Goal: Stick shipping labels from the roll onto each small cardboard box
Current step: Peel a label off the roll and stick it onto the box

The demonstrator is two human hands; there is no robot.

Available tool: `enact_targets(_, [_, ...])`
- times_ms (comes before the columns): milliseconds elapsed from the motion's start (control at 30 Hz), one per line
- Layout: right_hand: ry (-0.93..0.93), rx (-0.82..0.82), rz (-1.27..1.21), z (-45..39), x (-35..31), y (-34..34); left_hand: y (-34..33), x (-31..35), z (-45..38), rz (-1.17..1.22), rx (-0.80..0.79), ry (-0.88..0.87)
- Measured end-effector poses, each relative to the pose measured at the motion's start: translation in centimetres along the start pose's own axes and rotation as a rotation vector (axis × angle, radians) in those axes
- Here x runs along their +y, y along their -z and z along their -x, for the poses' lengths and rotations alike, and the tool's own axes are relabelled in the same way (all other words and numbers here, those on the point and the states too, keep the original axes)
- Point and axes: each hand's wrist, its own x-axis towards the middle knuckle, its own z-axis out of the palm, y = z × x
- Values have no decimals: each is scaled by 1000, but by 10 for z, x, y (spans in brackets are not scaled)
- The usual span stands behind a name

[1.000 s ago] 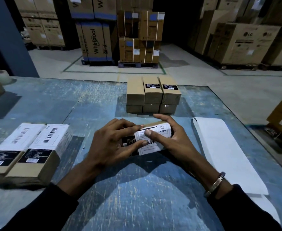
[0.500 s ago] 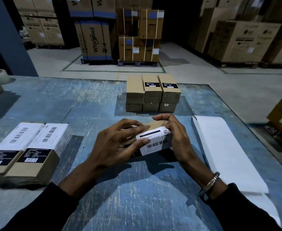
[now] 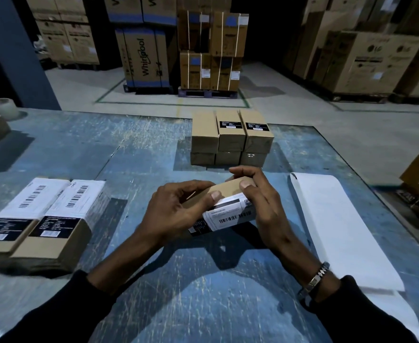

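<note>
Box in your hands: a small cardboard box (image 3: 224, 194), held just above the blue worktable (image 3: 129, 157) at its middle.
Long axis: it runs from your near left to your far right, and the far-right end sits slightly higher.
Label: a white shipping label (image 3: 230, 214) with a barcode wraps over the box's near top edge and down the side facing you.
Left hand: your left hand (image 3: 176, 214) grips the box's left end, fingers curled round it, thumb pressing the top face at the label's edge.
Right hand: your right hand (image 3: 265, 209) grips the right end, fingers curled over the far end, thumb lying on the top face.
Arms: both forearms reach in from the bottom corners in dark sleeves; a metal bracelet (image 3: 316, 278) circles your right wrist.
Label strip: white label backing paper (image 3: 339, 231) lies flat just to the right of your right hand.
Labelled boxes: two labelled boxes (image 3: 42, 219) lie side by side at your left.
Waiting boxes: a stack of small boxes (image 3: 230, 137) stands just beyond your hands.
</note>
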Motion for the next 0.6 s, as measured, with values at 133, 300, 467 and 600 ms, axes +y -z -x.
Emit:
enact_targets(133, [-107,-24,15,1,-4,-2,-4,-4,0,-111,70,-41])
enact_targets(300, [-205,-18,-22,-1,-4,-2,-6,2,5,-264,111,-37])
enact_targets(467, [-167,2,0,-4,-1,-3,-2,1,1,-207,46,15])
enact_targets(600, [-190,-8,-23,-3,0,-3,0,1,-1,-112,29,26])
